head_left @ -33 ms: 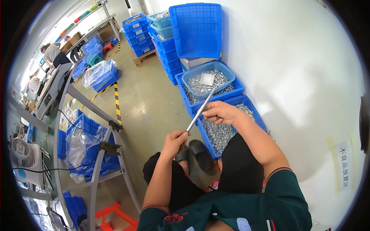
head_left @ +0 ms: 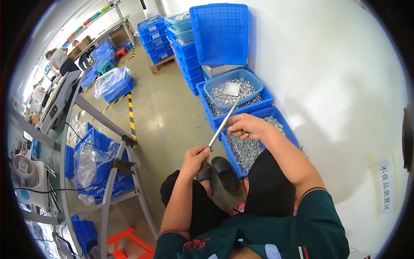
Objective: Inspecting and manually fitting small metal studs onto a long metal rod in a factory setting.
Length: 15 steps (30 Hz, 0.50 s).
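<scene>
A thin, straight silvery metal rod [head_left: 219, 131] slants up and away above my knees. My left hand [head_left: 195, 159] is closed around its lower end, the thumb lying along it. Beside the middle of the rod is my right hand [head_left: 248, 126], fingers curled and pinched together, fingertips at the rod's side. What sits inside that pinch is too small to make out. Directly below the right hand stands a blue crate [head_left: 233, 160] full of small shiny metal parts [head_left: 248, 152]. The rod's far tip reaches over a lighter blue tub [head_left: 208, 91] of similar parts, with a pale square piece [head_left: 231, 89] on top.
Blue crates [head_left: 189, 64] are stacked farther back, near an upright blue bin [head_left: 219, 36]. A white wall [head_left: 327, 86] rises on the right. On the left stand a grey metal frame [head_left: 108, 203], plastic-wrapped crates [head_left: 92, 162] and a white fan [head_left: 26, 172]. People work far left.
</scene>
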Tool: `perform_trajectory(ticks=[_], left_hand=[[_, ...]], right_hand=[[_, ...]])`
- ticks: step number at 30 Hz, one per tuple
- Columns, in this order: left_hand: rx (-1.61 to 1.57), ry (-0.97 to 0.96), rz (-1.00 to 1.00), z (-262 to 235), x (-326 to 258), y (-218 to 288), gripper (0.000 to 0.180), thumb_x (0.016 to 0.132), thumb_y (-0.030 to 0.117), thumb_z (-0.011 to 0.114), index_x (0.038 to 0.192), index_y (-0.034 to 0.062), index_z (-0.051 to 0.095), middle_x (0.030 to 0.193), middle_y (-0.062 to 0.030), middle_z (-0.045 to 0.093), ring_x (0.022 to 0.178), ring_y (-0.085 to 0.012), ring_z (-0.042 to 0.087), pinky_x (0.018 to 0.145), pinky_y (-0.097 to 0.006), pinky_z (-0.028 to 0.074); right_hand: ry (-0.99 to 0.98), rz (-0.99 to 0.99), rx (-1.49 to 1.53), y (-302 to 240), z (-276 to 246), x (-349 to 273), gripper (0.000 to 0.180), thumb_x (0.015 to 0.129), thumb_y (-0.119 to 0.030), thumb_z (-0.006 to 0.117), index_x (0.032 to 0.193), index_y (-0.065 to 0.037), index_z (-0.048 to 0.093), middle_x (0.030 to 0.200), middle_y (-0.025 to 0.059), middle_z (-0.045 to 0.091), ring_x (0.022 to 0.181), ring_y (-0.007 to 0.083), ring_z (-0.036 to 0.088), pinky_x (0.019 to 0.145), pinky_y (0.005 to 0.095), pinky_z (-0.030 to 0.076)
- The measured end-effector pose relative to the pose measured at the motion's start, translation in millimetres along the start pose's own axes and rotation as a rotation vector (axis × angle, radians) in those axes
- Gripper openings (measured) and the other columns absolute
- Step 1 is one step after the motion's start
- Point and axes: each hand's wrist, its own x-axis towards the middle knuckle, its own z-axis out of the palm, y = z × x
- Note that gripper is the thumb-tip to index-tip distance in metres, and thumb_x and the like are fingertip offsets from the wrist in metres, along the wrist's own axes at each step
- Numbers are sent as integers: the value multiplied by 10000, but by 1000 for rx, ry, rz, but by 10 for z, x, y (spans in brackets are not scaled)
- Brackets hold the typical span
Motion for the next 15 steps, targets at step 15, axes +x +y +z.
perform_trajectory(ticks=[15], left_hand=[[-31, -33, 40, -40, -2, -44, 206, 881, 191, 522, 909, 5, 605, 580, 0, 505, 385, -51, 374, 359, -205, 267]], right_hand=[[522, 89, 397, 135, -752, 124, 197, 892, -182, 486, 893, 7, 543, 819, 126, 590, 593, 143, 567, 416, 214, 464]])
